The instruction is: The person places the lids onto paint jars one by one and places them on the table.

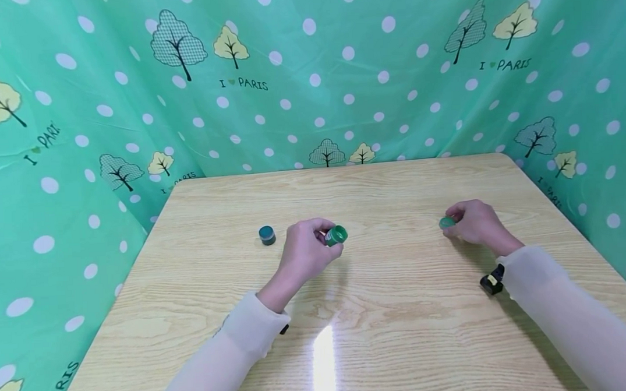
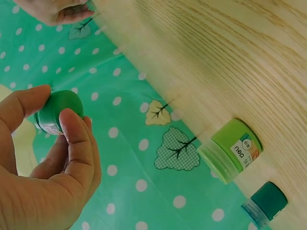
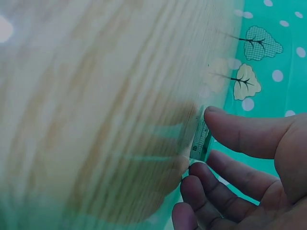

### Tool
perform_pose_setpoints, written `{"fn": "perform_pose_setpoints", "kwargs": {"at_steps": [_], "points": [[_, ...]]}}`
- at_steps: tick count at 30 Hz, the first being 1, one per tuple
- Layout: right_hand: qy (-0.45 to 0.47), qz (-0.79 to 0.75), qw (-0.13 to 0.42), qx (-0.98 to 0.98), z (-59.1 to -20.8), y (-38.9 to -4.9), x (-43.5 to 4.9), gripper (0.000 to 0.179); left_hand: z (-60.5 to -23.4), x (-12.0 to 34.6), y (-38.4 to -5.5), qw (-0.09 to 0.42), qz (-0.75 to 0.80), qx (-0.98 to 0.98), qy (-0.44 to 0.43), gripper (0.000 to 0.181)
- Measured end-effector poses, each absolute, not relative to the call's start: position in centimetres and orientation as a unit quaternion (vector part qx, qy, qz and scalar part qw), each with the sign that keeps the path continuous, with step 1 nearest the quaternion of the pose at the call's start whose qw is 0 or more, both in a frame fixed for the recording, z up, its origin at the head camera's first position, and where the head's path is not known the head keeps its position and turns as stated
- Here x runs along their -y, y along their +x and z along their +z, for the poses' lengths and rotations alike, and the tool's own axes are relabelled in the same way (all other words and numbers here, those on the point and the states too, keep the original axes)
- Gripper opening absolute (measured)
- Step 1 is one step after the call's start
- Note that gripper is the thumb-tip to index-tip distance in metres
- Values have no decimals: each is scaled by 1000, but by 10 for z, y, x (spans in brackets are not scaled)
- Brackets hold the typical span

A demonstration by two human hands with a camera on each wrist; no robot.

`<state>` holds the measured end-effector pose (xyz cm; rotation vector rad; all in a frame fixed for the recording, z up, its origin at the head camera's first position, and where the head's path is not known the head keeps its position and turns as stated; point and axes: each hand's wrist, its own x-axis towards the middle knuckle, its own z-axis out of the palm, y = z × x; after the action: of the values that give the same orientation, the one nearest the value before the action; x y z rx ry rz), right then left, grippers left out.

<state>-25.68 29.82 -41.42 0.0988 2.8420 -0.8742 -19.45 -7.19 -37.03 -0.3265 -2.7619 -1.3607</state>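
Observation:
My left hand pinches a small green jar above the table. Its uncapped mouth faces right in the head view; the left wrist view shows the jar's rounded green end between thumb and fingers. Farther right, my right hand holds a green lid low at the tabletop. In the right wrist view, small print shows on the lid's side, with the thumb on one side and fingertips on the other. A teal jar stands left of my left hand.
A light green jar with a white label stands beside the teal jar in the left wrist view; my left hand hides it in the head view. The wooden table reaches back to a green dotted curtain.

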Motion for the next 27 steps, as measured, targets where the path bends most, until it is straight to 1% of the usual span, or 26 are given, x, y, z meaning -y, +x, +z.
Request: {"fn": "perform_pose_setpoints", "kwargs": {"at_steps": [10, 16, 27], "points": [[29, -270, 74, -960, -417, -261, -295, 41, -373, 72, -194, 17, -437, 894, -101, 27], [31, -284, 82, -955, -413, -256, -293, 44, -376, 72, -194, 16, -437, 893, -103, 27], [-16, -310, 63, -949, -400, -246, -275, 49, -380, 71, -191, 12, -440, 893, -99, 28]]}}
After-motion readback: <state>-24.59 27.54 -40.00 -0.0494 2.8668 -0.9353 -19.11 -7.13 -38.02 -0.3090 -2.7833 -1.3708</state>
